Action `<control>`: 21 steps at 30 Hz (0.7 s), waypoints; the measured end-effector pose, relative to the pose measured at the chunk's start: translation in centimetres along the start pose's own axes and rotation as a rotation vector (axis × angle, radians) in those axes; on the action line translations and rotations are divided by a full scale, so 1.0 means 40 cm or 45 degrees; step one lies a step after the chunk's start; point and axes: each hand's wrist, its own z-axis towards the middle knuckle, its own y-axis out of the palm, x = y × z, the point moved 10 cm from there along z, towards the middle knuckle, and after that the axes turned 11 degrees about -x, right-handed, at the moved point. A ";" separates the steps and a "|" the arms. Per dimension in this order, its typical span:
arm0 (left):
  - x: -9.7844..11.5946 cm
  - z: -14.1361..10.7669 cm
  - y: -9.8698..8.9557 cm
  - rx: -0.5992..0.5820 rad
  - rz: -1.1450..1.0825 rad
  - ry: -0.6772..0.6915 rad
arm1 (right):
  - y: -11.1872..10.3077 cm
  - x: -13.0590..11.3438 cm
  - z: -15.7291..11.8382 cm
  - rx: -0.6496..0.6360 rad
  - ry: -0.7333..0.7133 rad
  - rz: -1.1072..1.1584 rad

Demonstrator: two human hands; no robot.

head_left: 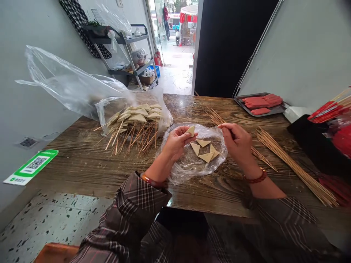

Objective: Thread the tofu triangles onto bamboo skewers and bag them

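While left hand (177,141) clamps a triangle (191,130) mid-frame, right hand (237,140) fingers pinch together, contents unclear; likely skewering, next needs careful aligning.

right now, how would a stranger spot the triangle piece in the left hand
On the dark wooden table, find the crumpled clear plastic near the middle. Over its left side, the left hand holds a pale triangle piece. Only this one is gripped; the neighbouring loose triangles lie on the plastic.

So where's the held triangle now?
In the head view, near centre, the triangle is in the grip of the left hand, left of the right hand.
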 end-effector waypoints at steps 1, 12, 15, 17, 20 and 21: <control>0.002 0.000 0.001 -0.011 0.037 0.004 | 0.007 0.000 -0.001 -0.018 0.009 0.013; 0.092 -0.016 0.038 0.089 1.026 0.236 | -0.007 0.046 0.014 -0.010 0.187 0.173; 0.090 -0.017 0.029 0.103 0.903 0.231 | 0.042 0.077 0.009 -0.204 0.330 0.390; 0.069 -0.011 0.015 0.078 0.629 0.175 | 0.088 0.087 -0.003 -0.347 0.425 0.627; 0.041 -0.006 -0.008 0.083 0.285 0.084 | 0.144 0.069 -0.021 -0.500 0.497 0.887; 0.034 -0.005 -0.013 0.090 0.216 0.053 | 0.159 0.057 -0.026 -0.538 0.504 0.948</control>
